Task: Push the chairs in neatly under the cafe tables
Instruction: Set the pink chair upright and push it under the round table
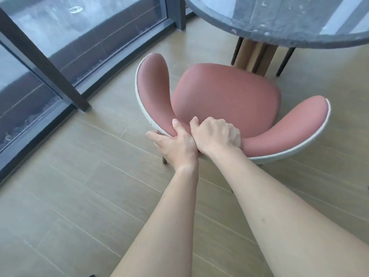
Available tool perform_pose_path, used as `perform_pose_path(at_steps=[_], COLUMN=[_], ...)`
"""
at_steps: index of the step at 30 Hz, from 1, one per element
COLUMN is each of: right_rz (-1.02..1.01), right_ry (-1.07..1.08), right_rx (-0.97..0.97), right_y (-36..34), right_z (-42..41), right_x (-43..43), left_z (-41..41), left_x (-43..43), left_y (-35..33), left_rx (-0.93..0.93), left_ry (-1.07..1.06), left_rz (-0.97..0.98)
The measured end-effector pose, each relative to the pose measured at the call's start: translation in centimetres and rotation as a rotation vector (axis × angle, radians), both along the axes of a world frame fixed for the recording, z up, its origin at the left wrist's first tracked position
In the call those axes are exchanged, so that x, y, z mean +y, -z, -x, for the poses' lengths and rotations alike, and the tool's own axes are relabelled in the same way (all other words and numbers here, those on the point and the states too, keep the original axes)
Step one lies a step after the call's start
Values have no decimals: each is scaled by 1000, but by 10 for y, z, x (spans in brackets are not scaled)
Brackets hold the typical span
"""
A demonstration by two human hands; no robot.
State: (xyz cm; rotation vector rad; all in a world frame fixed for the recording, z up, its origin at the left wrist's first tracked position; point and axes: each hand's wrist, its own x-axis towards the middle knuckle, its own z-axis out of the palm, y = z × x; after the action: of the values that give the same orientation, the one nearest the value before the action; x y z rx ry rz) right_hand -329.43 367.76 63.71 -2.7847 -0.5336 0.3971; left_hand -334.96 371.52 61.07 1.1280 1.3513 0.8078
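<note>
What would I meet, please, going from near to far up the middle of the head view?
The left hand and right hand gripping the chair backrest → pink seat → table base → round tabletop.

Both hands grip the pink chair (225, 96) at its backrest. Left hand (175, 142) touches right hand (216, 134); the round table (279, 27) stands beyond.

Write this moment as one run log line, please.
left hand: grips pink chair at back | right hand: grips chair back | state: chair not yet under round table
</note>
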Motion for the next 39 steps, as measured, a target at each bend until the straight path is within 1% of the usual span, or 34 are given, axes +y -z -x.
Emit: perform_pose_path(at_steps=[4,9,12,17,19,20,22,23,25,26,28,30,32,34,36,39], right_rz=[-15,-43,-74,-96,-102,-103,-78,-65,-40,4,147,291,339,304,310,338], right_ry=[59,96,124,131,109,84,-1,-51,-142,-182,-269,-341,-334,-296,-266,-233], right_rx=[-74,-143,-163,-167,-144,-136,-110,-103,-104,-110,-114,-94,-93,-125,-126,-106], right_y=[-7,-10,-10,-8,-9,-10,-12,-13,-16,-18,-20,-22,-21,-21,-24,-30], right_z=[-22,-54,-71,-77,-80,-81,-78,-76,-75,-76,-78,-83,-88,-88,-85,-71], right_x=[2,6,9,16,15,14,10,5,-12,-24,-48,-60,-58,-51,-48,-47], left_z=[-28,-69,-87,-94,-95,-94,-88,-83,-73,-69,-64,-69,-82,-93,-96,-84], left_x=[12,25,30,35,36,36,41,46,62,74,98,114,123,129,130,129], left_y=[-11,-17,-13,-7,-12,-14,-17,-20,-29,-34,-47,-57,-60,-56,-50,-45], left_rx=[8,60,80,78,99,152,353,442,567,640,809,916,1008,1031,971,909], left_ry=[102,172,167,113,126,161,279,377,676,861,1223,1465,1654,1749,1724,1686], left_rz=[10,13,1,24,-51,-157,-457,-595,-821,-910,-1017,-1049,-1101,-1194,-1250,-1272])
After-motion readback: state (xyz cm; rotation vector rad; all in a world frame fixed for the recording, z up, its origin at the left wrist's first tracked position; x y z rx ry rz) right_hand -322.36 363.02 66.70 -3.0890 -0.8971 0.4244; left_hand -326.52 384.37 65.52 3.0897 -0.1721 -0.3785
